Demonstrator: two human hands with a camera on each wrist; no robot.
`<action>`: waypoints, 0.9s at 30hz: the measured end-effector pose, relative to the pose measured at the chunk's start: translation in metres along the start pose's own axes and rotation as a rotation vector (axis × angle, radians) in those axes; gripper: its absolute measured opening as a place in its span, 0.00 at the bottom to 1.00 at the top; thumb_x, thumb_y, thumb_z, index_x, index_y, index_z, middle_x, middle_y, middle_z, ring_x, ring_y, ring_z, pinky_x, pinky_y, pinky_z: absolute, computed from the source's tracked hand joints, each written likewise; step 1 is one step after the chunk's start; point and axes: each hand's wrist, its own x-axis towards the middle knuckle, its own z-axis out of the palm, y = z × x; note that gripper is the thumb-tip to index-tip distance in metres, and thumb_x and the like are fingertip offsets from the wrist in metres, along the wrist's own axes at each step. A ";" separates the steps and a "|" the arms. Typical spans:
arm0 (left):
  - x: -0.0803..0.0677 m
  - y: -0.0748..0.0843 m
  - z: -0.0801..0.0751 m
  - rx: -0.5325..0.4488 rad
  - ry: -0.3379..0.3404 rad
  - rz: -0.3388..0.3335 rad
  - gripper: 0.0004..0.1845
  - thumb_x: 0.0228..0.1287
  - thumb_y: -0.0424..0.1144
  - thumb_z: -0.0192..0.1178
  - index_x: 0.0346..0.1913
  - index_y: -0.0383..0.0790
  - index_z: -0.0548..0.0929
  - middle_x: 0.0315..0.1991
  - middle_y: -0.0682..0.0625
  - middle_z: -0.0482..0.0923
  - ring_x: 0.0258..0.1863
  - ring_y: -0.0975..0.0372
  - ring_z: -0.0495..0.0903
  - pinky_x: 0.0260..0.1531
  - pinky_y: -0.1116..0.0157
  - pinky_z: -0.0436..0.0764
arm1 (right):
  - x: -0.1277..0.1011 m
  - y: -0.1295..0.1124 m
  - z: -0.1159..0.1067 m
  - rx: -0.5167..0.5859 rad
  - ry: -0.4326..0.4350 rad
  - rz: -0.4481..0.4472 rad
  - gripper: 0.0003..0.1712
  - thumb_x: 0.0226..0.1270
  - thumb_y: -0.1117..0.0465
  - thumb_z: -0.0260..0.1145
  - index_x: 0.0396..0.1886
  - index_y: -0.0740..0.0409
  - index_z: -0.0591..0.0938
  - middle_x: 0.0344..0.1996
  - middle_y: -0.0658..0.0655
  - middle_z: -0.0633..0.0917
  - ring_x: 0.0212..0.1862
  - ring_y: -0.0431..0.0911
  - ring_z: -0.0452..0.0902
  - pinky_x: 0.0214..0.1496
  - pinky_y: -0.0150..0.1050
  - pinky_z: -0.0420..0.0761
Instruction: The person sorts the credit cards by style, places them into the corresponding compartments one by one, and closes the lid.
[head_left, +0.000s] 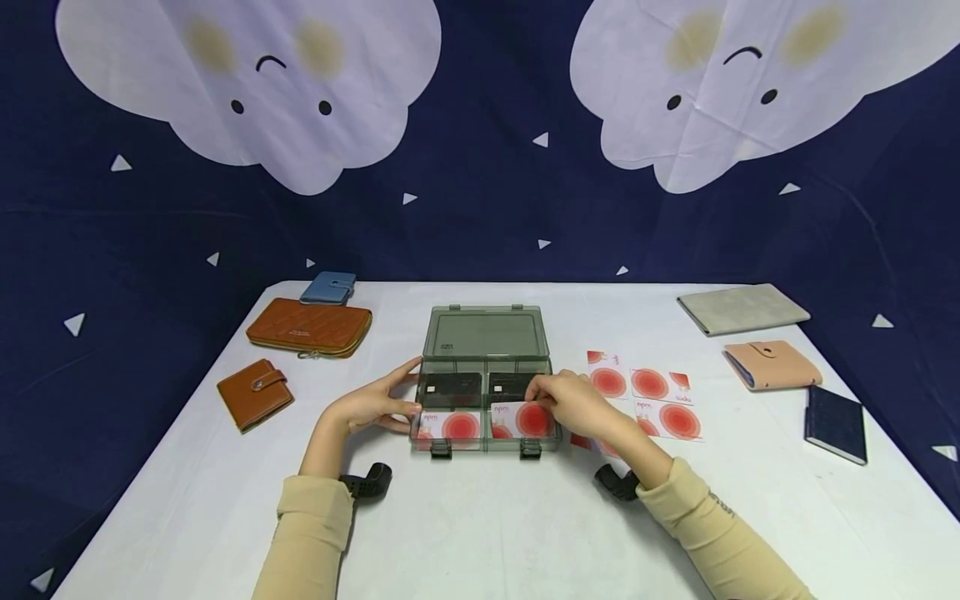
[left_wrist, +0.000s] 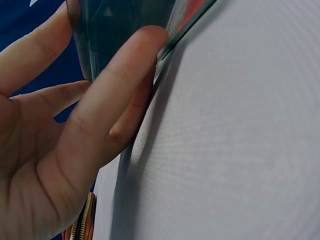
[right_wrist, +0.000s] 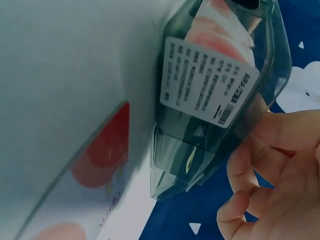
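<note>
Wallets [head_left: 309, 327] left — cards [head_left: 648, 398] right

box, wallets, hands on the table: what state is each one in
clear box: lid open, four compartments each with a card
left hand: fingers straight, steadying the box's left side
right hand: grip pinching a red card at the front right compartment
loose red cards: flat on the table
brown zip wallet: zipped shut
small brown wallet: snapped shut
pink wallet: closed
</note>
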 end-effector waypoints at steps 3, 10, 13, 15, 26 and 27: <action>0.000 0.000 0.000 -0.006 0.001 -0.004 0.48 0.62 0.30 0.58 0.74 0.47 0.36 0.71 0.33 0.34 0.40 0.57 0.76 0.39 0.57 0.82 | -0.002 -0.004 0.003 -0.072 0.015 -0.004 0.11 0.59 0.71 0.61 0.31 0.50 0.83 0.29 0.46 0.82 0.36 0.46 0.72 0.35 0.41 0.67; -0.001 0.000 0.000 -0.012 0.004 -0.009 0.48 0.62 0.29 0.58 0.74 0.48 0.36 0.71 0.34 0.34 0.38 0.58 0.76 0.39 0.57 0.82 | -0.005 -0.011 0.003 -0.183 0.040 -0.007 0.13 0.58 0.72 0.60 0.32 0.51 0.85 0.29 0.48 0.80 0.35 0.47 0.71 0.31 0.39 0.64; -0.001 0.000 0.000 -0.013 -0.001 -0.001 0.48 0.62 0.29 0.57 0.74 0.47 0.35 0.71 0.33 0.34 0.37 0.58 0.76 0.39 0.57 0.82 | -0.006 -0.013 0.002 -0.207 0.037 -0.004 0.12 0.58 0.71 0.60 0.33 0.52 0.87 0.29 0.49 0.80 0.35 0.47 0.70 0.31 0.39 0.63; 0.000 -0.001 0.000 -0.014 -0.001 0.001 0.48 0.62 0.29 0.57 0.74 0.47 0.35 0.71 0.33 0.34 0.37 0.58 0.76 0.39 0.57 0.82 | -0.007 -0.013 0.002 -0.213 0.031 -0.007 0.12 0.59 0.70 0.60 0.34 0.52 0.87 0.30 0.50 0.81 0.35 0.47 0.70 0.31 0.39 0.62; 0.000 -0.001 0.000 0.001 -0.003 0.007 0.48 0.62 0.30 0.58 0.74 0.47 0.35 0.71 0.33 0.34 0.39 0.58 0.76 0.39 0.57 0.82 | -0.020 0.004 -0.011 -0.050 0.136 0.001 0.11 0.56 0.70 0.64 0.39 0.56 0.81 0.28 0.48 0.79 0.36 0.47 0.73 0.39 0.44 0.72; 0.000 -0.001 -0.001 0.000 -0.004 0.008 0.48 0.62 0.30 0.58 0.74 0.47 0.35 0.71 0.33 0.34 0.39 0.58 0.76 0.39 0.57 0.82 | -0.022 0.008 -0.013 -0.034 0.139 0.019 0.11 0.56 0.69 0.65 0.39 0.57 0.81 0.27 0.49 0.79 0.36 0.47 0.74 0.39 0.44 0.73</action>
